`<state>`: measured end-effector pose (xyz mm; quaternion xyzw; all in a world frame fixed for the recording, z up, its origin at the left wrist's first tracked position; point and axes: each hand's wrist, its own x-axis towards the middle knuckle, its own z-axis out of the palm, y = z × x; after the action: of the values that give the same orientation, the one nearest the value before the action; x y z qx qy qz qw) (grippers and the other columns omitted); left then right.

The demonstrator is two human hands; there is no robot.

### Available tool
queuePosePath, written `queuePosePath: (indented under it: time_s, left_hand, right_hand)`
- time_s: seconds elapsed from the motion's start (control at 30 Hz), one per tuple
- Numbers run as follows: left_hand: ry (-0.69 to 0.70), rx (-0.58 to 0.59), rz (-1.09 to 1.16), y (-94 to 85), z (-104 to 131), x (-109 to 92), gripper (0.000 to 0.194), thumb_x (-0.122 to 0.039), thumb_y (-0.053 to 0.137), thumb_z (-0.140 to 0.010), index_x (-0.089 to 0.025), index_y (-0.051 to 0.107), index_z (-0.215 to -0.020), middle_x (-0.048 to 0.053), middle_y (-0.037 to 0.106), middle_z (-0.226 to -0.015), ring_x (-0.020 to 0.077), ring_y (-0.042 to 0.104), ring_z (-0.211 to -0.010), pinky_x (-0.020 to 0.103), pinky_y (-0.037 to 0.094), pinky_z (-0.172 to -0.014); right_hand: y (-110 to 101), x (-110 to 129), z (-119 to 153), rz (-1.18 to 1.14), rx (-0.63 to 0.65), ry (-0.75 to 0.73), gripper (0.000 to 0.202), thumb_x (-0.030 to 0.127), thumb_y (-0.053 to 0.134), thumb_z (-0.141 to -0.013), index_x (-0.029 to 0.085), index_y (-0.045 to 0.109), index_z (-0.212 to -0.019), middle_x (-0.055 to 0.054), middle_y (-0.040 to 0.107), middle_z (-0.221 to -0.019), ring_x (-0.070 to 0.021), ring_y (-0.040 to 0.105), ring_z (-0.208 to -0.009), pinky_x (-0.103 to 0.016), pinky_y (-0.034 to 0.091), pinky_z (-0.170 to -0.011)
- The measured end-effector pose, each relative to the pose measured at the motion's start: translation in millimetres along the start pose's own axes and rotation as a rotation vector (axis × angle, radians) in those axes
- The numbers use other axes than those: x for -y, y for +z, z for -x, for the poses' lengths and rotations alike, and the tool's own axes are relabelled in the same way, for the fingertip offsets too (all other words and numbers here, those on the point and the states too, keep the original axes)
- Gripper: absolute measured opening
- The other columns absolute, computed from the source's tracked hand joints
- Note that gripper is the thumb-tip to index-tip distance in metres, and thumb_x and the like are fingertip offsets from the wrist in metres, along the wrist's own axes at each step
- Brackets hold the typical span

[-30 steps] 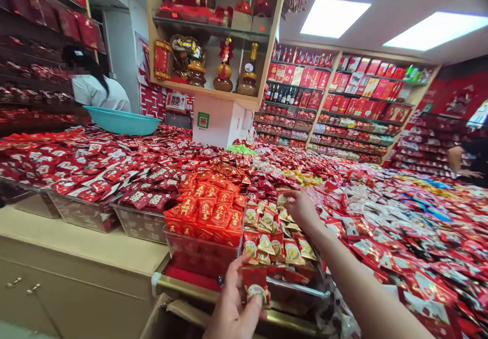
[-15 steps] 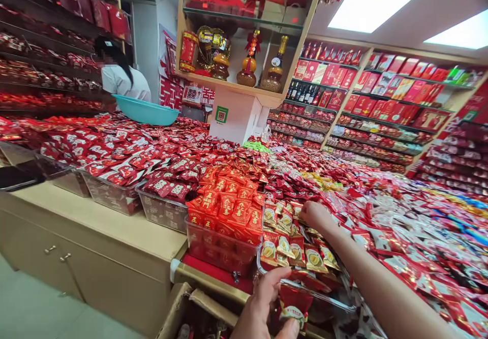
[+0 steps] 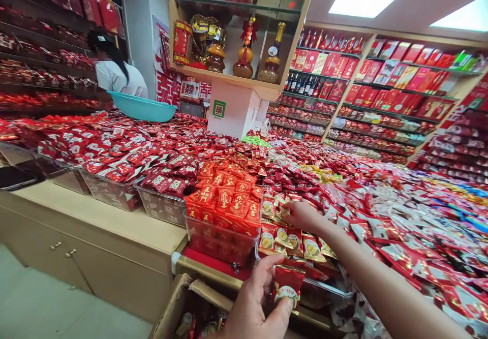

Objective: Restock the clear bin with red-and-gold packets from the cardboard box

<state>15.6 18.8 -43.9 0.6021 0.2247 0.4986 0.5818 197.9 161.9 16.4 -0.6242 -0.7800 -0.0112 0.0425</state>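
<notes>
A small red wrapped candy packet [image 3: 288,280] is held between the thumb and fingers of my left hand [image 3: 253,298], in front of a clear plastic tub [image 3: 324,284]. Rows of red-and-gold candy packets [image 3: 293,241] with a yellow fruit picture fill that tub. Farther back in it, my right hand [image 3: 303,215] has its fingers closed at the packets, apparently pinching one; the fingertips are partly hidden. Just left of the tub stands another clear tub heaped with bright red packets [image 3: 229,199].
An open cardboard box [image 3: 176,303] sits below the counter edge. Many packet-filled tubs spread across the counter. A turquoise basin [image 3: 143,107] rests at the back left, near a person in white [image 3: 121,79]. A display cabinet [image 3: 231,72] with bottles stands behind.
My right hand has shifted left and slightly toward the back over the fruit-picture packets. My left hand has lifted a little, its packet now more upright and more fully visible.
</notes>
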Motion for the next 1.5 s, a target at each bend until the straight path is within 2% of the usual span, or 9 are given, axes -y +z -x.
queuePosePath:
  time_s: [0.33, 0.43, 0.6, 0.83, 0.93, 1.07, 1.2, 1.3, 1.5]
  left_hand:
    - [-0.177, -0.131, 0.251, -1.6, -12.8, -20.4, 0.049, -0.02, 0.056, -0.079, -0.019, 0.026, -0.117, 0.009, 0.062, -0.095, 0.0128, 0.056, -0.073, 0.023, 0.048, -0.058]
    - [-0.209, -0.125, 0.266, -1.3, -14.4, -21.3, 0.054, -0.02, 0.06, -0.077, -0.019, 0.025, -0.119, 0.006, 0.063, -0.087, 0.0124, 0.055, -0.07, 0.022, 0.048, -0.056]
    - [-0.267, -0.098, 0.155, -0.1, -10.8, -14.6, 0.066, -0.026, 0.063, -0.074, -0.019, 0.021, -0.125, 0.002, 0.062, -0.076, 0.0113, 0.054, -0.061, 0.02, 0.046, -0.048]
    - [-0.262, -0.134, 0.137, -3.6, -13.2, 0.8, 0.078, -0.041, 0.065, -0.069, -0.02, 0.018, -0.127, 0.001, 0.064, -0.066, 0.0091, 0.051, -0.048, 0.014, 0.035, -0.039]
    - [-0.183, -0.128, 0.129, -6.4, -14.1, 4.7, 0.078, -0.043, 0.063, -0.071, -0.018, 0.016, -0.129, -0.002, 0.061, -0.06, 0.0079, 0.049, -0.049, 0.018, 0.037, -0.048]
    - [-0.154, -0.127, 0.042, -8.0, -12.4, -0.5, 0.08, -0.05, 0.054, -0.075, -0.018, 0.009, -0.133, 0.0, 0.061, -0.064, 0.0082, 0.048, -0.048, 0.018, 0.034, -0.045]
    - [-0.157, -0.131, 0.033, -9.0, -11.3, -7.3, 0.073, -0.053, 0.048, -0.077, -0.024, 0.01, -0.133, 0.006, 0.061, -0.083, 0.013, 0.057, -0.06, 0.018, 0.035, -0.043]
    - [-0.128, -0.095, 0.009, -10.4, -10.6, -0.8, 0.061, -0.048, 0.05, -0.077, -0.025, 0.025, -0.128, 0.003, 0.059, -0.08, 0.0119, 0.058, -0.061, 0.02, 0.039, -0.05]
    - [-0.15, 0.066, -0.047, -14.2, -6.4, 24.6, 0.06, -0.033, 0.059, -0.072, -0.022, 0.036, -0.126, 0.004, 0.064, -0.079, 0.0085, 0.053, -0.055, 0.02, 0.036, -0.052]
  right_hand:
    - [-26.8, 33.9, 74.6, -0.666, -0.057, -0.005, 0.036, 0.042, 0.036, -0.085, 0.018, 0.058, -0.099, -0.006, 0.064, -0.088, -0.016, 0.058, -0.078, -0.026, 0.046, -0.067]
    - [-14.6, 53.0, 108.4, -1.209, 0.046, 0.004, 0.03, 0.044, 0.057, -0.073, 0.019, 0.056, -0.09, 0.0, 0.059, -0.072, -0.0125, 0.054, -0.063, -0.023, 0.044, -0.055]
    - [24.3, 63.5, 131.7, -1.447, -0.154, 0.118, 0.025, 0.037, 0.063, -0.07, 0.018, 0.052, -0.081, 0.003, 0.051, -0.06, -0.0088, 0.048, -0.052, -0.02, 0.041, -0.048]
    - [51.7, 55.1, 147.0, -0.809, -0.567, -0.239, 0.036, 0.031, 0.057, -0.077, 0.032, 0.047, -0.112, -0.01, 0.036, -0.134, -0.0222, 0.054, -0.101, -0.03, 0.051, -0.075]
    - [51.7, 50.1, 145.8, -0.501, -0.571, -0.405, 0.055, 0.04, 0.064, -0.068, 0.03, 0.044, -0.118, -0.01, 0.049, -0.125, -0.0269, 0.052, -0.105, -0.037, 0.048, -0.083]
    - [40.8, 50.6, 135.6, -0.258, -0.571, -0.538, 0.051, 0.011, 0.053, -0.072, 0.026, 0.04, -0.12, -0.007, 0.061, -0.111, -0.0224, 0.057, -0.099, -0.034, 0.048, -0.082]
    - [6.7, 46.3, 98.4, -0.287, -0.608, -0.211, 0.027, 0.013, 0.041, -0.076, 0.022, 0.05, -0.099, -0.008, 0.063, -0.101, -0.0206, 0.059, -0.091, -0.032, 0.048, -0.075]
    - [-18.5, 33.6, 47.2, -0.095, -0.368, 0.116, 0.012, 0.023, 0.043, -0.079, 0.019, 0.051, -0.087, -0.006, 0.066, -0.086, -0.0183, 0.061, -0.077, -0.027, 0.045, -0.065]
    - [-10.9, 12.2, -26.7, 0.08, -0.245, 0.206, 0.015, 0.012, 0.042, -0.076, 0.016, 0.052, -0.087, -0.011, 0.066, -0.079, -0.0226, 0.061, -0.075, -0.029, 0.035, -0.06]
